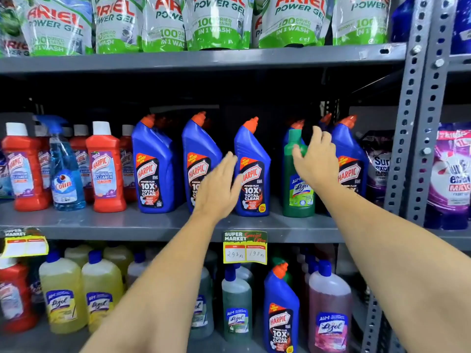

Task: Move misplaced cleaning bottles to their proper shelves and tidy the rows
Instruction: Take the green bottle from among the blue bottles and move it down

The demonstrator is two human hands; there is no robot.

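Observation:
A green Lizol bottle [298, 189] stands among blue Harpic bottles [251, 171] on the middle shelf [102, 222]. My right hand [314, 159] is wrapped around the green bottle's upper body, thumb in front, fingers behind. My left hand [216, 186] hovers flat and open between two blue Harpic bottles, covering part of one [198, 149]. On the lower shelf a lone blue Harpic bottle [280, 309] stands among Lizol bottles, beside a green Lizol [235, 304] and a pink Lizol [330, 312].
Red Harpic bathroom cleaners [105, 169] and a blue Colin spray [65, 171] fill the shelf's left. Ariel pouches [216, 21] line the top shelf. Yellow Lizol bottles [61, 294] stand lower left. A perforated grey upright [418, 123] and purple Surf Excel pouches [451, 179] are at right.

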